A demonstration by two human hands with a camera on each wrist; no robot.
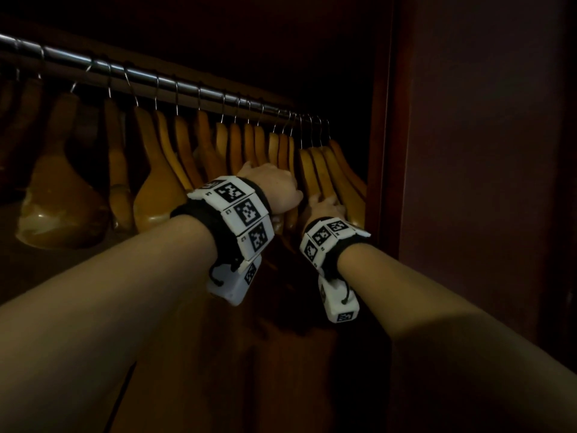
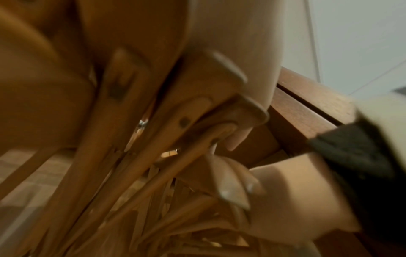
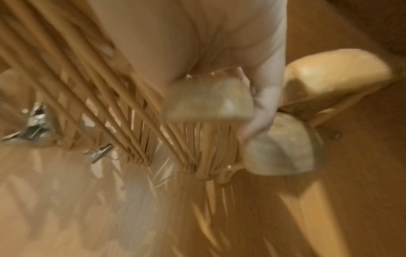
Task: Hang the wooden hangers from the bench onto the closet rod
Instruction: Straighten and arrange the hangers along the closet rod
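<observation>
A metal closet rod (image 1: 187,85) runs from upper left down to the right, with several wooden hangers (image 1: 237,145) on it. Both arms reach into the packed group at the rod's right end. My left hand (image 1: 274,185) has its fingers pushed between the hangers; in the left wrist view hanger ends (image 2: 230,73) lie against its palm (image 2: 230,34) and a fingertip (image 2: 237,139) curls under them. My right hand (image 1: 324,206) holds the arm of one of the rightmost hangers (image 1: 327,173); a finger (image 3: 263,104) lies along a hanger end (image 3: 208,99). Both wrist views are blurred.
The closet's wooden side wall (image 1: 387,120) stands just right of the last hangers, with a dark panel (image 1: 484,151) beyond. Broad-shouldered hangers (image 1: 62,198) hang at the rod's left. Metal clips (image 3: 37,121) show on some hangers. The closet interior is dim.
</observation>
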